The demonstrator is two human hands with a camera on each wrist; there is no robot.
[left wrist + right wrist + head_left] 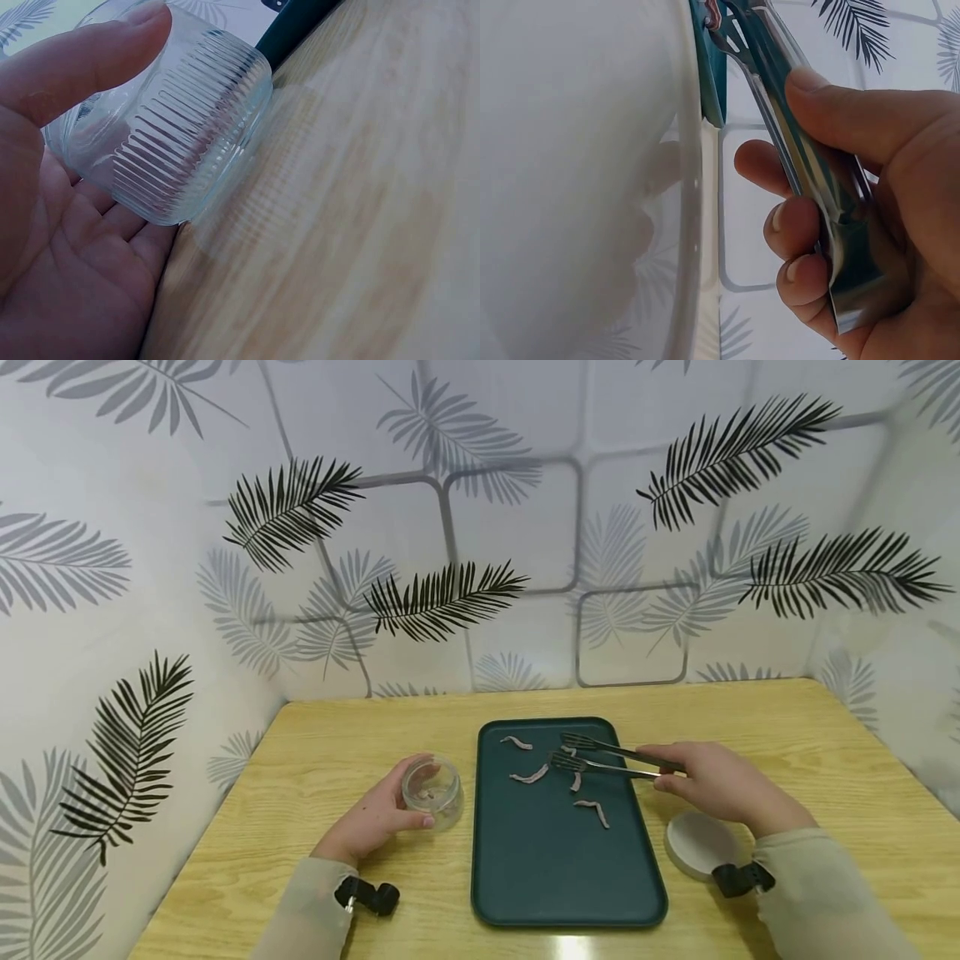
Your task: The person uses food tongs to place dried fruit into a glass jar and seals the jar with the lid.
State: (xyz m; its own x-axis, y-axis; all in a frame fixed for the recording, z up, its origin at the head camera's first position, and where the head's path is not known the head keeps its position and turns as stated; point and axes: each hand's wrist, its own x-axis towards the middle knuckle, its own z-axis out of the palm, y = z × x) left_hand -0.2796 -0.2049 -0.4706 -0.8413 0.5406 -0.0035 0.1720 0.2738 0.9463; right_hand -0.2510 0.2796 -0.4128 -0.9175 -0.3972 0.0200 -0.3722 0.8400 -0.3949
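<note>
My left hand holds a small clear glass jar just left of the tray, with the thumb on its near side. In the left wrist view, ribbed sides show on the jar; a few small bits lie inside it. My right hand grips metal tongs with fingers and thumb around the arms. Over the upper part of the dark green tray the tong tips stand apart, near pale, thin, curled strips. Whether the tips touch a strip cannot be told.
Several such strips lie in the tray's upper half, one bent strip lower down. A round white lid sits right of the tray, below my right hand. The wooden table meets a leaf-patterned wall at the back.
</note>
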